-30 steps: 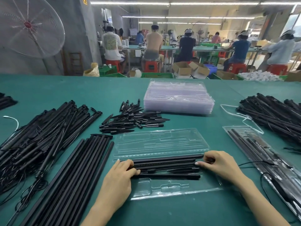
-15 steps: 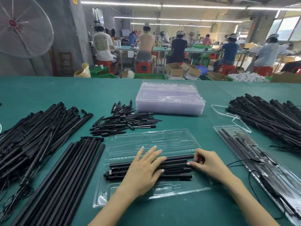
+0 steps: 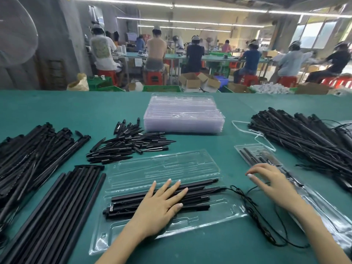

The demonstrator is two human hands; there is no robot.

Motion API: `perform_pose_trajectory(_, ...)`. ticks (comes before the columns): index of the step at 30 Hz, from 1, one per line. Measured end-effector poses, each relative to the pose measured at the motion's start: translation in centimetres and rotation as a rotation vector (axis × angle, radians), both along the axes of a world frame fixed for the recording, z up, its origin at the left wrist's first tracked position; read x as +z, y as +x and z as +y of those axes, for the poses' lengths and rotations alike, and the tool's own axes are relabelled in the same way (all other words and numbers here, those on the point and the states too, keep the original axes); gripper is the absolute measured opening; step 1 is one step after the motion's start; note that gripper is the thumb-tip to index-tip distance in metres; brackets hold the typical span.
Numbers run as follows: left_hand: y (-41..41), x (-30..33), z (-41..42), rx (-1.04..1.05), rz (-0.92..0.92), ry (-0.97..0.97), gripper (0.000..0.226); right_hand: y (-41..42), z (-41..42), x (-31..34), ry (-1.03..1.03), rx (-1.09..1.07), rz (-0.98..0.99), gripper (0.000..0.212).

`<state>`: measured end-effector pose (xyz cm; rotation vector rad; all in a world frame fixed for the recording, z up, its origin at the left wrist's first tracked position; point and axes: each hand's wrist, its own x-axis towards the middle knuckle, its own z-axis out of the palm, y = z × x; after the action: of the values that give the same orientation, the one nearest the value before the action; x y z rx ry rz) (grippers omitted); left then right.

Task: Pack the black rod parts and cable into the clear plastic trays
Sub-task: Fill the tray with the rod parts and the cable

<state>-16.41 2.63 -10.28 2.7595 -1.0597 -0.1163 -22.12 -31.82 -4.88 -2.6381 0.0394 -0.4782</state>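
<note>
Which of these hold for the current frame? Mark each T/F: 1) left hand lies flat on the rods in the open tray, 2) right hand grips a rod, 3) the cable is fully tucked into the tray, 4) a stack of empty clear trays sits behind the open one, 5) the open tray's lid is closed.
1. True. The left hand lies with straight fingers on the black rods in the open tray.
2. False. The right hand holds nothing, fingers loosely curved above the table.
3. False. The cable trails out of the tray's right end onto the table.
4. True. The tray stack sits farther back.
5. False. The lid lies open.
</note>
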Motion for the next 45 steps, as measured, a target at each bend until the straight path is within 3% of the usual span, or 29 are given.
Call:
perform_pose_trajectory(3,-0.1,-0.1,0.0,0.011,-0.004,0.004,0.044,-2.7,-1.2,0.9,0.0,-0.087,-0.054,0.008)
perform_pose_trajectory(8,-0.1,0.3,-0.5,0.046,0.033,-0.014,0.042,-5.3,0.8,-0.9,-0.115,0.027,0.243,0.024)
perform_pose_trajectory(13,-1.3,0.1,-1.3,0.109,-0.002,-0.014,0.045,-3.5,3.2,-2.3,-0.154,-0.112,0.174,0.035)
perform_pose_trajectory(16,-1.5,0.0,-1.2,0.113,0.011,-0.022,0.045,-1.7,3.2,-1.8,-0.287,-0.156,0.272,0.027)
perform_pose_trajectory(18,-1.3,0.2,-1.1,0.104,0.034,-0.026,0.047,-0.8,2.8,-0.8,-0.25,-0.15,0.278,0.02)
perform_pose_trajectory(21,-1.3,0.8,-1.3,0.101,0.073,-0.045,0.049,-0.2,2.3,1.0,-0.079,-0.107,0.117,0.015)
perform_pose_trajectory(24,-1.8,2.0,-2.4,0.101,0.054,-0.104,0.051,0.2,2.3,2.3,-0.049,-0.079,0.075,0.014)
perform_pose_trajectory(28,-4.3,3.7,-5.3,-0.002,-0.104,-0.306,0.052,0.8,2.4,2.7,-0.225,-0.133,0.196,0.015)
perform_pose_trajectory(30,-5.9,4.1,-7.3,-0.038,-0.029,-0.48,0.045,0.9,2.4,2.2,-0.233,-0.12,0.202,0.016)
perform_pose_trajectory(33,-7.9,4.5,-10.7,-0.075,0.223,-0.58,0.035,1.1,2.3,1.8,0.013,-0.07,0.101,0.017)
perform_pose_trajectory(37,-9.1,3.8,-16.0,-0.174,-0.011,-0.244,0.053,1.9,2.8,2.8,0.137,-0.054,0.018,0.019)
perform_pose_trajectory(41,-10.4,3.0,-16.8,-0.323,-0.13,0.098,0.036,2.5,2.5,4.4,0.055,0.006,0.022,0.018)
perform_pose_trajectory(43,-10.7,2.6,-16.2,-0.349,-0.324,0.028,0.02,2.8,2.2,4.8,-0.014,0.009,0.038,0.016)
perform_pose_trajectory(45,-10.9,2.7,-15.4,-0.482,-0.494,-0.231,0.008,2.9,1.7,4.9,-0.073,0.028,0.061,0.014)
